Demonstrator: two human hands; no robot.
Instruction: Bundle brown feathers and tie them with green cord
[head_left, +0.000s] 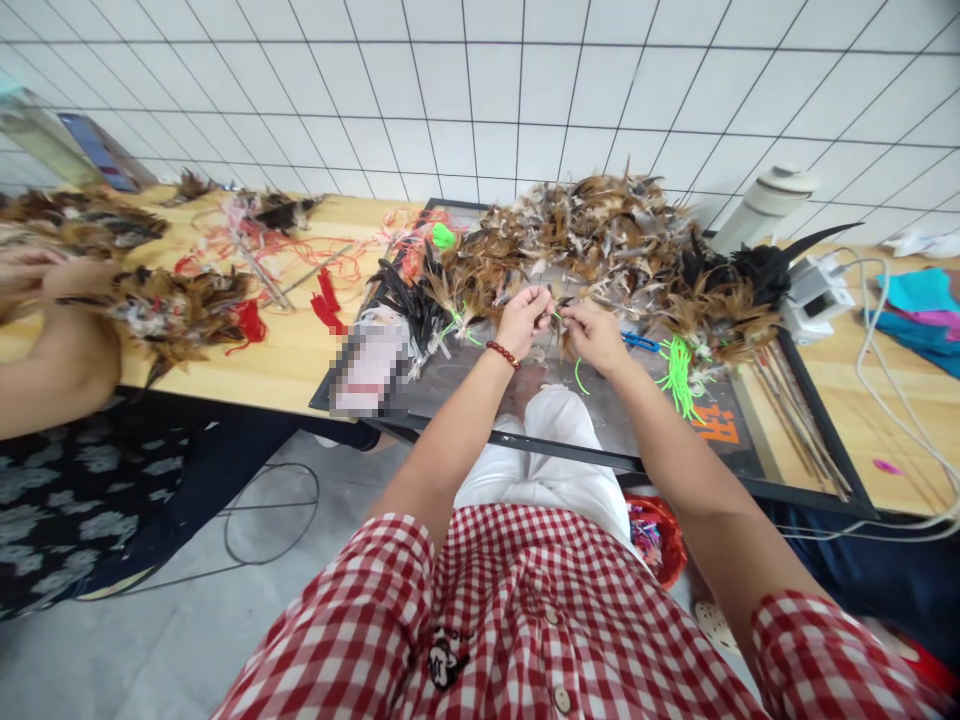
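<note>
My left hand (526,318), with a red bead bracelet on the wrist, is closed in a pinch above the dark glass-like tray. Close beside it, my right hand (598,332) pinches too. A thin bright green string (580,376) passes between the fingertips and dangles below my right hand. A small dark feather (565,338) hangs at the fingertips, partly hidden by them. Behind both hands lies a large heap of brown feathers (600,225). To the right, a bundle of green strings (679,375) lies near blue thread snips (639,342).
The black-framed tray (555,452) carries black feathers (757,270), thin sticks (802,420) and a blurred phone-like object (367,365). Behind stand a bottle (765,205) and a white charger (817,295) with cables. At left, a co-worker's arm (60,350) reaches among feather bunches. A red basket (660,540) sits below.
</note>
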